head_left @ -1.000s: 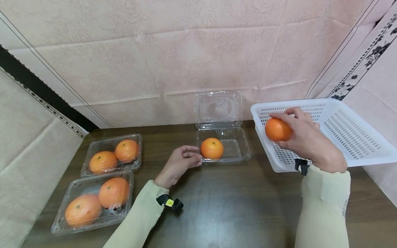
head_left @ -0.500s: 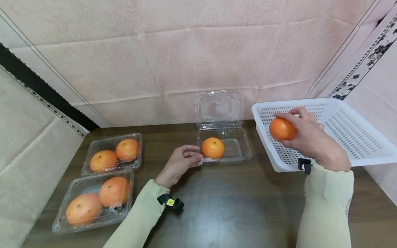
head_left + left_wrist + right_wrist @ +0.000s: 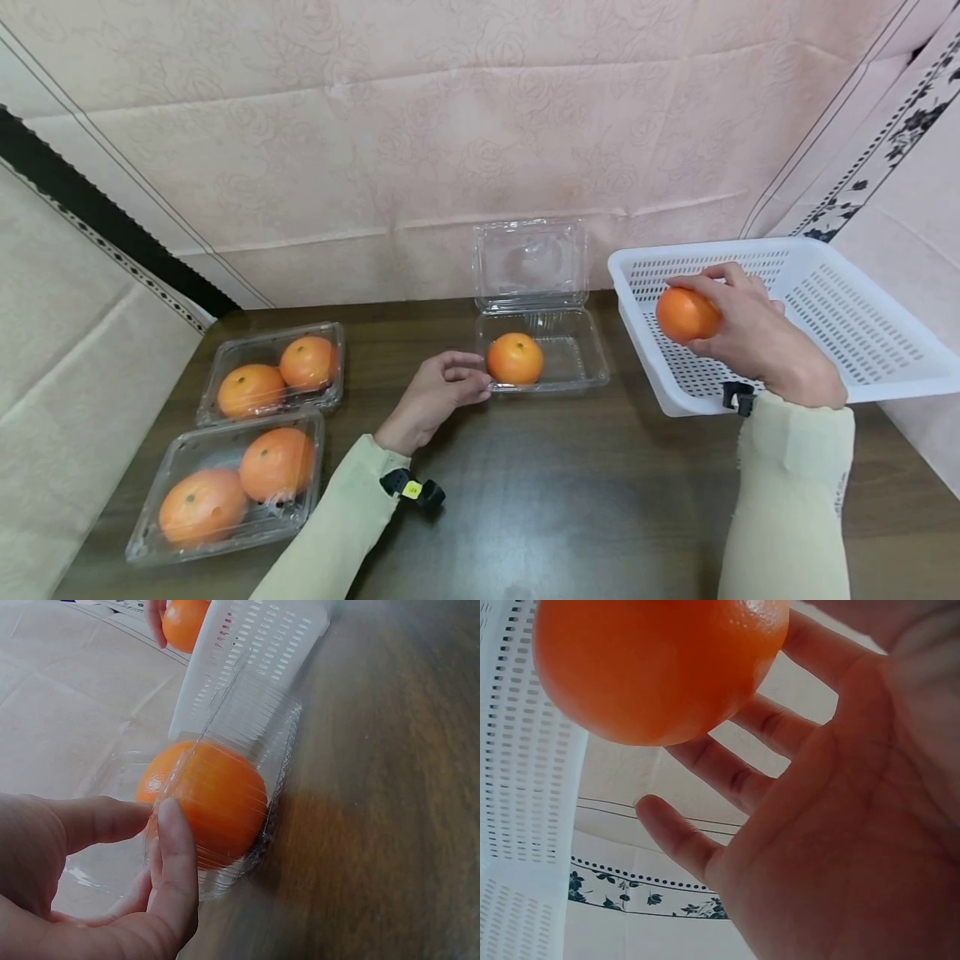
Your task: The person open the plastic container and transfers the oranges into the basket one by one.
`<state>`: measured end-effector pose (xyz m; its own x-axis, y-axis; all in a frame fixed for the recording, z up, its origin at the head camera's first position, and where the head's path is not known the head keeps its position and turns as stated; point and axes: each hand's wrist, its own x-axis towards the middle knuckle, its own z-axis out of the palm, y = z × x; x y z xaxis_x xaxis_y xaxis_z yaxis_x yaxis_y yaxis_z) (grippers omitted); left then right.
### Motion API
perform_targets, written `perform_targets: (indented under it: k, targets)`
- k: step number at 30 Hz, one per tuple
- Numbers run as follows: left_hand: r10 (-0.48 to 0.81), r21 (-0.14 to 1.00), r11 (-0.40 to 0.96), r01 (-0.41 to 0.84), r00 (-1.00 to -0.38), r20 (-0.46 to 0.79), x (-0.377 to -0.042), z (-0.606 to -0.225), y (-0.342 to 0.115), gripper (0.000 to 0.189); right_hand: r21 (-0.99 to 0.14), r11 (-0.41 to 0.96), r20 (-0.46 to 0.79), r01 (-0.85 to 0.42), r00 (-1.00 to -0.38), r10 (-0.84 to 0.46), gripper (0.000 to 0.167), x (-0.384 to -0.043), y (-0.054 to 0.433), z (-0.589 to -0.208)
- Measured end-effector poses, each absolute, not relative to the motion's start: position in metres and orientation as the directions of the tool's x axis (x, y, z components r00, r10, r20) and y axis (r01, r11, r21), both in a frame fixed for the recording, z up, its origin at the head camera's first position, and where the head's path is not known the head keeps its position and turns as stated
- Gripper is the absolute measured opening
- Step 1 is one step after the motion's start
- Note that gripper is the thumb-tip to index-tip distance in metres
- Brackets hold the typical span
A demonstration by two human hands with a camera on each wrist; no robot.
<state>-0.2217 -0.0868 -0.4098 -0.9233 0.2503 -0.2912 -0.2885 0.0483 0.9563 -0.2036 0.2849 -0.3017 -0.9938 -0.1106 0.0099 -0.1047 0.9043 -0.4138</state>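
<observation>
- As we compare this moment with a second ago, the held orange (image 3: 688, 315) sits slightly farther right over the white basket (image 3: 862, 321), while the left hand (image 3: 437, 393) and the containers look unmoved.
- For the work, we judge this means one fruit is secured but not set down, and the open container (image 3: 567, 354) holds only the second orange (image 3: 514, 358), at its left side.
- We see the right hand (image 3: 761, 337) spread just as wide as the fruit, gripping it between thumb and fingers.
- From the left wrist, we see what the head view barely shows: that hand's thumb and finger nearly meet, pinching the container's clear rim beside the second orange.
- From the right wrist, we find the little finger (image 3: 679, 836) standing free of the fruit, which the head view hides.
- Only overhead do we see both closed packs, rear (image 3: 262, 340) and front (image 3: 217, 454), each with two oranges.
</observation>
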Motion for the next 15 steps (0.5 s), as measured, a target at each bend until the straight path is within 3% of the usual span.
perform_targets:
  k: [15]
  targets:
    - [0.252,0.957,0.047,-0.287,-0.924,-0.289,-0.2219,-0.4088,-0.0866,0.042,-0.289,0.935,0.030,-0.203,-0.979,-0.203,0.078,-0.2064,0.2906,-0.3013]
